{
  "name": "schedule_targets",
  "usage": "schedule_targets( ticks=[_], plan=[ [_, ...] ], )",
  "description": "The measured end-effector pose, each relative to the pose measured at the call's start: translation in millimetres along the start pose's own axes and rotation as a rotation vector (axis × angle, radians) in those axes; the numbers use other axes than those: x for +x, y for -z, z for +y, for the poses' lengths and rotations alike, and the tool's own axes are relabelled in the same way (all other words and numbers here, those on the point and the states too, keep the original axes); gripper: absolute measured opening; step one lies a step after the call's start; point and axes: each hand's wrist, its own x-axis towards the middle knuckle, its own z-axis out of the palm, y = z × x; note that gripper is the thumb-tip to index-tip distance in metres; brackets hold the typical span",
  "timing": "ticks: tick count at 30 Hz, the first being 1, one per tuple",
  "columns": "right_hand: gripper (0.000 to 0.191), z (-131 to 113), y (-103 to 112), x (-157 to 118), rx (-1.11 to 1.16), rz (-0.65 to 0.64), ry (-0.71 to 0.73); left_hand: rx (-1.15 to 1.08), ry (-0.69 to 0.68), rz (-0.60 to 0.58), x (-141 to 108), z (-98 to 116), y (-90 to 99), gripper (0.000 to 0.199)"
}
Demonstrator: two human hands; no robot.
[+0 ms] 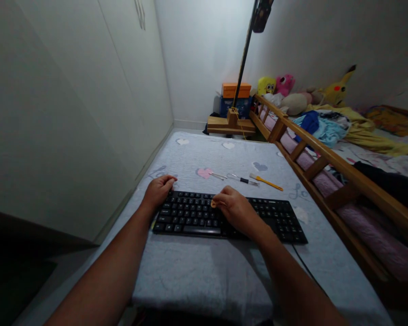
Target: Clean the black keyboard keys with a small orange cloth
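Observation:
A black keyboard lies flat on a light blue cloth with heart prints. My left hand is closed at its upper left corner, fingers curled against the edge. Over the middle keys is my right hand, closed in a pinch on a small orange-tan piece that touches or nearly touches the keys. Most of that piece is hidden by the fingers, so its kind is unclear. Behind the keyboard lie cotton swabs, a thin metal tool with a black grip and a yellow-handled brush.
The keyboard's cable runs off toward the lower right. A wooden bed rail borders the table on the right, and a pale cabinet on the left. A stand on a wooden base is behind the table.

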Motion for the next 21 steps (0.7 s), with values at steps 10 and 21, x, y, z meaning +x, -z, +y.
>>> schedule_targets(
  ticks=[10,21],
  plan=[
    [0.021,-24,-32,31,-0.172,-0.037,0.098,-0.03,0.016,-0.014,-1,2,-0.1,0.036],
    [0.02,10,-4,-3,-0.223,-0.022,-0.008,0.0,0.007,-0.01,-1,3,0.0,0.037]
  ],
)
